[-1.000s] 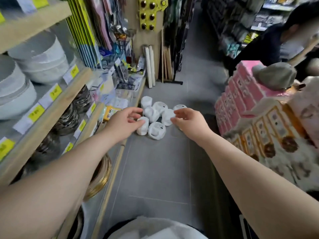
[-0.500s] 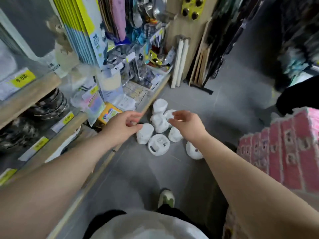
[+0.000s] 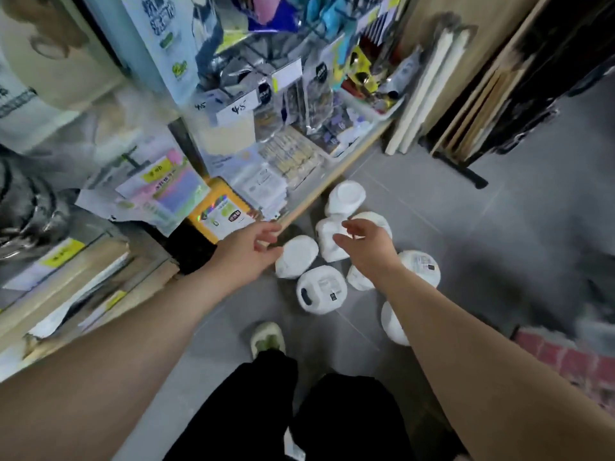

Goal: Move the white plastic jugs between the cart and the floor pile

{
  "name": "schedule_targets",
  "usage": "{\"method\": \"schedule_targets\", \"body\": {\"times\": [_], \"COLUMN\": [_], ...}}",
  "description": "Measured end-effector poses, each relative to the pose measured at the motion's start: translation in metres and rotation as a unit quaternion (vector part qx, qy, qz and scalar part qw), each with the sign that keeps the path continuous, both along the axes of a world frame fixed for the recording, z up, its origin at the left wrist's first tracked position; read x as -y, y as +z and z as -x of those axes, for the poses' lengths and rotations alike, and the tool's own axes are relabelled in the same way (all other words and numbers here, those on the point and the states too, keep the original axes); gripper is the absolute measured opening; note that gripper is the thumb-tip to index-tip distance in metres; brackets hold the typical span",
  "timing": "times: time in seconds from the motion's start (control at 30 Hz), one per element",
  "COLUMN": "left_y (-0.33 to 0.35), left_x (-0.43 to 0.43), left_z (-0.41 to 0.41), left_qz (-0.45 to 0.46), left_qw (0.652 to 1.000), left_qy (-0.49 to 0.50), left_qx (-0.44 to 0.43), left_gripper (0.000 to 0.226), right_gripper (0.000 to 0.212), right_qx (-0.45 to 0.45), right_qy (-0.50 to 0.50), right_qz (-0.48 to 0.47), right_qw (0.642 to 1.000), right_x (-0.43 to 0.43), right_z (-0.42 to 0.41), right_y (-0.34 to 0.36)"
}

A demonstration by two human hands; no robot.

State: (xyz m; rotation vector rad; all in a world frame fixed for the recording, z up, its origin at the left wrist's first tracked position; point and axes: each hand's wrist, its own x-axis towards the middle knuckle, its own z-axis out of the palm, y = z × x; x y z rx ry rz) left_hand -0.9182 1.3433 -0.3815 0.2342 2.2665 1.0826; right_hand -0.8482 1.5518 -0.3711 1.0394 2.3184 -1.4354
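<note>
Even, soft indoor light falls from overhead, bright enough to wash the white tubs (image 3: 321, 289) on the grey tile floor (image 3: 499, 227) almost featureless. Shadows are faint, deepest under the shelf edge (image 3: 186, 257). Motion blur smears the hanging packets (image 3: 289, 94) and the far left shelves. Wide-angle distortion bends the forearms and tilts the leaning boards (image 3: 422, 94) toward the frame's edges

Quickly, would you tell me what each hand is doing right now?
Left hand: open, holds nothing, beside a white container on the floor.
Right hand: open, holds nothing, above the white containers.
</note>
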Motion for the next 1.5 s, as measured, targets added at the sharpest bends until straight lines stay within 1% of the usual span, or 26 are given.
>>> {"method": "schedule_targets", "body": {"times": [0.13,0.33,0.47,0.57,0.63,0.7,0.77,0.83,0.93,1.07,1.17,1.23,1.33,1.43,1.5], "left_y": [-0.081,-0.241,-0.343,-0.408,-0.439,-0.462,-0.477,-0.487,-0.492,-0.493,-0.480,-0.456,-0.400,-0.324,-0.265], "left_x": [-0.024,-0.046,-0.058,-0.065,-0.069,-0.071,-0.073,-0.075,-0.075,-0.073,-0.072,-0.071,-0.069,-0.070,-0.070], "left_z": [0.015,0.027,0.038,0.045,0.053,0.062,0.068,0.069,0.063,0.057,0.055,0.057,0.059,0.055,0.052], "left_qz": [0.011,0.035,0.050,0.087,0.118,0.131,0.126,0.100,0.066,0.041,0.028,0.006,-0.026,-0.055,-0.069], "left_qw": [0.999,0.997,0.995,0.994,0.991,0.989,0.988,0.989,0.990,0.990,0.988,0.987,0.984,0.978,0.976], "left_qy": [0.042,0.060,0.052,0.019,0.002,-0.026,-0.044,-0.037,0.005,0.039,0.058,0.080,0.097,0.117,0.128], "left_qx": [0.028,0.046,0.069,0.062,0.058,0.062,0.081,0.105,0.126,0.128,0.140,0.141,0.147,0.166,0.163], "left_gripper": [0.036,0.049,0.068,0.098,0.114,0.119,0.120,0.121,0.120,0.114,0.109,0.107,0.100,0.087,0.089], "right_gripper": [0.044,0.048,0.055,0.065,0.074,0.084,0.091,0.096,0.101,0.100,0.099,0.099,0.105,0.110,0.104], "right_qx": [0.044,0.081,0.073,0.064,0.066,0.071,0.081,0.073,0.055,0.033,0.023,0.010,-0.020,-0.030,-0.044], "right_qy": [0.013,0.029,0.018,-0.007,-0.007,-0.015,-0.027,-0.015,-0.004,-0.041,-0.057,-0.069,-0.090,-0.096,-0.103], "right_qz": [0.012,0.053,0.083,0.115,0.106,0.080,0.088,0.103,0.120,0.172,0.187,0.194,0.220,0.231,0.240], "right_qw": [0.999,0.995,0.994,0.991,0.992,0.994,0.992,0.992,0.991,0.984,0.980,0.978,0.971,0.968,0.964], "right_x": [-0.022,-0.037,-0.033,-0.023,-0.016,-0.016,-0.018,-0.022,-0.020,-0.018,-0.018,-0.016,-0.011,-0.012,-0.016], "right_z": [0.024,0.047,0.059,0.067,0.074,0.082,0.086,0.086,0.087,0.088,0.092,0.093,0.088,0.083,0.083], "right_y": [-0.087,-0.256,-0.368,-0.436,-0.468,-0.490,-0.506,-0.516,-0.522,-0.524,-0.514,-0.490,-0.433,-0.355,-0.297]}}
